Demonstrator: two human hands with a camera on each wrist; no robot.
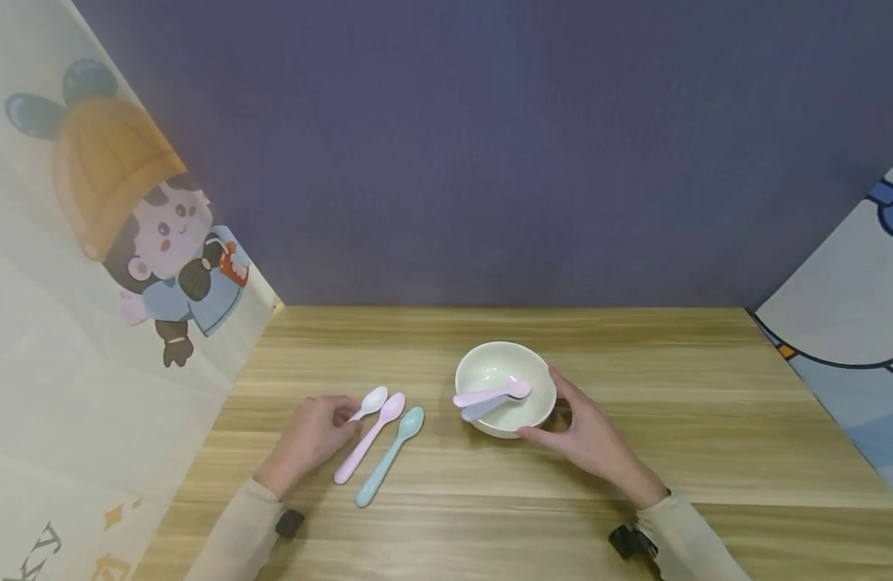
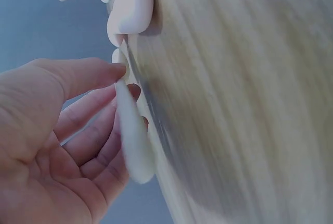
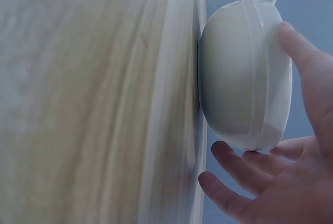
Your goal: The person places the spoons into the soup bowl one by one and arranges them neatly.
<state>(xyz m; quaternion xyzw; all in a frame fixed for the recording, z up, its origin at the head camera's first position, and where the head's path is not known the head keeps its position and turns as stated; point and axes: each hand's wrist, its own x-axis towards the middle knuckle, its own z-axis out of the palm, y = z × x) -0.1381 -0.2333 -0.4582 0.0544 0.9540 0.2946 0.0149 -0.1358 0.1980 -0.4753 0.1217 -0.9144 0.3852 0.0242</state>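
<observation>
White spoon (image 1: pixel 369 403): pinched on the table (image 1: pixel 635 347) by the left hand (image 1: pixel 311 436); lift pending. Bowl (image 1: pixel 506 389): steadied by the right hand (image 1: pixel 587 440), fingers loosely spread; two spoons already held.

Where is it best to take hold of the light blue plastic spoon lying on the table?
Probably the light blue plastic spoon by its handle, from the near side: that end points toward the person and lies free, while its bowl end sits close beside the pink plastic spoon.
</observation>
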